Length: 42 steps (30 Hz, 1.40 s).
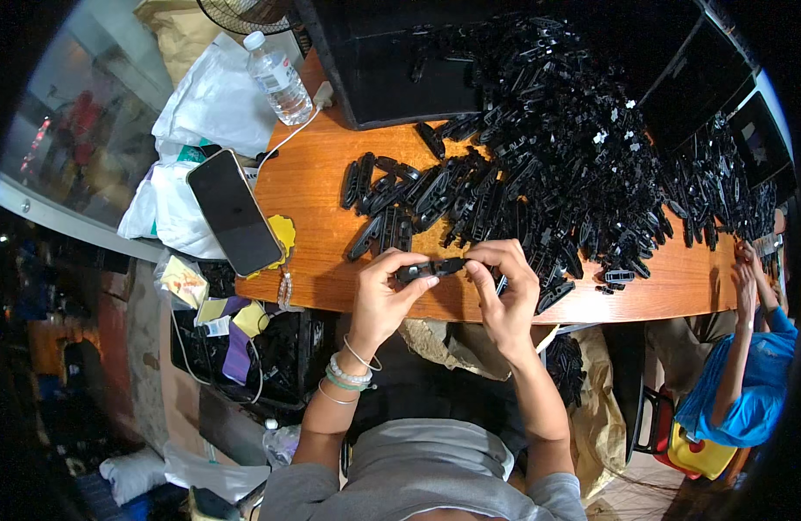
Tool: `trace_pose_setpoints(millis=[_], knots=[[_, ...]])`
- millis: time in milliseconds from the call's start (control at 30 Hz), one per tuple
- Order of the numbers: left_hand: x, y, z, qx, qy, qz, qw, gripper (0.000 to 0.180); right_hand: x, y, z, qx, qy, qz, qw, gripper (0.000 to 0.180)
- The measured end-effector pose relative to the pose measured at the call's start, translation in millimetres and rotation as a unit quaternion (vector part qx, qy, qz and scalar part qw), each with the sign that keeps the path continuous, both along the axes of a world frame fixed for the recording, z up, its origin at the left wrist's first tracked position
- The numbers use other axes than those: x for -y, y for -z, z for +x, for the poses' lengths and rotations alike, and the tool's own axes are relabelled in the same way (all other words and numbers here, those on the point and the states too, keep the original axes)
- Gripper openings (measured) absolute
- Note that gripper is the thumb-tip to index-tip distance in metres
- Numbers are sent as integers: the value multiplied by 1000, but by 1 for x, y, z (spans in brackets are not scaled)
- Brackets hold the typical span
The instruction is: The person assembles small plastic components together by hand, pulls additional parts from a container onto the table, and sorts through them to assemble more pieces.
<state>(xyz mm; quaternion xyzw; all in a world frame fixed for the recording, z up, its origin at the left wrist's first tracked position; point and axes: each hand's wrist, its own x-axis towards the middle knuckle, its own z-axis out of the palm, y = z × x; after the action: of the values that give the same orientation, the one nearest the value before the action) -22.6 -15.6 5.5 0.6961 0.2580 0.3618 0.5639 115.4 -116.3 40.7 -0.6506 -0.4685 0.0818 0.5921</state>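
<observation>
Over the near edge of the wooden table, a long black plastic part (420, 271) is held between my two hands. My left hand (387, 291) grips its left end, with the thumb along the near side. At its right end the fingertips of my right hand (504, 291) are pinched together; whether a separate small piece sits there is too small to tell. Just beyond my hands lie similar black plastic parts (431, 195), which run into a big heap of small black pieces (574, 130).
Left of my hands, a phone (235, 213) leans at the table edge (322, 278), near a water bottle (280, 80). A black tray (400, 95) stands at the back. Below left is a black crate (287, 365). To the right, another person (739, 373) works at the table.
</observation>
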Motion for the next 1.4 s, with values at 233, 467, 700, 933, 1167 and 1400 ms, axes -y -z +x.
trace_pose_setpoints(millis=[233,467,700,933,1167,1400], knots=[[9,-14,-3,39,49,-33,997,25,2,10,-14,-44,-5,11,999,9],[19,-20,-5,61,80,-195,976,20,16,11,-15,-19,-23,-12,999,18],[27,-19,-8,-8,126,-133,983,12,46,15,-12,-283,-54,-111,951,26],[-8,2,0,-19,143,175,974,14,74,-10,8,-49,-141,-279,949,19],[-43,-1,56,-289,-105,328,893,22,-10,14,25,275,-15,-136,952,22],[-50,5,60,-268,-102,303,909,22,-54,34,45,371,10,-167,914,10]])
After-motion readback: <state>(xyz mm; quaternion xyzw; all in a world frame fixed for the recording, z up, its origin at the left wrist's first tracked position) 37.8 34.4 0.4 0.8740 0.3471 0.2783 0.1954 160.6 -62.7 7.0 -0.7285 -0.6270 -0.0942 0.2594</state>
